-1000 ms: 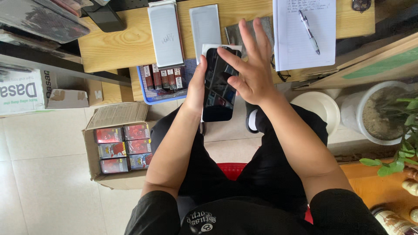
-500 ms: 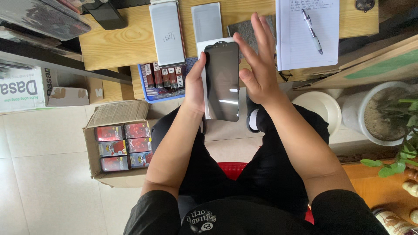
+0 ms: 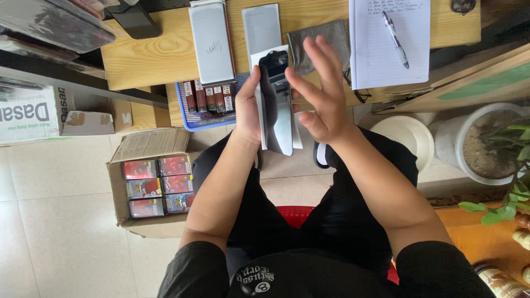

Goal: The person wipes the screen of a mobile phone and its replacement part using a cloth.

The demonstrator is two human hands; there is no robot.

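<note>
Two hands over the lap, near the wooden desk's point(image 3: 149, 60) front edge: left hand point(image 3: 248, 110) fingers curled round a dark smartphone point(image 3: 277, 105), gripping its side; right hand point(image 3: 323, 94) fingers spread, fingertips touching its opposite edge.

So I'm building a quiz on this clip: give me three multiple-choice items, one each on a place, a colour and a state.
1. Where is the pen? A on the notepad B on the floor C in the carton
2. What colour is the basket? A green B blue C yellow
3. What does the right hand do? A grips the pen B lies flat on the desk C is open beside the phone

A: the pen lies on the notepad.
B: its rim is blue.
C: fingers spread by the phone, which the left hand holds.
</note>
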